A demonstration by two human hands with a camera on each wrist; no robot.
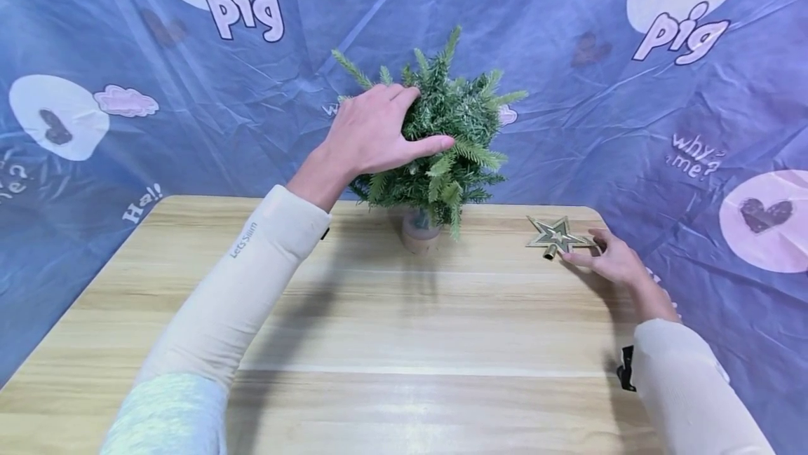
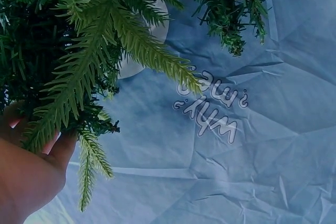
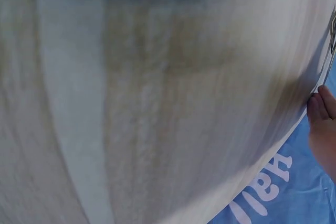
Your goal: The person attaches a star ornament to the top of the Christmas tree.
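A small artificial Christmas tree [image 1: 451, 118] stands upright near the table's back edge, on a pale round base [image 1: 421, 236]. My left hand [image 1: 372, 129] grips its upper left side, the thumb stretched over the front branches and the fingertips hidden among the needles. In the left wrist view, green branches [image 2: 86, 56] partly cover that hand [image 2: 37, 171]. Far to the right, a gold star tree topper [image 1: 558, 235] with a short tube is at the table's back right corner. My right hand [image 1: 609, 259] pinches its right point between thumb and fingers.
The wooden table [image 1: 404, 343] has rounded back corners. Close behind it and along both sides hangs a creased blue printed cloth [image 1: 328, 6]. A dark shadow of the left arm falls across the tabletop.
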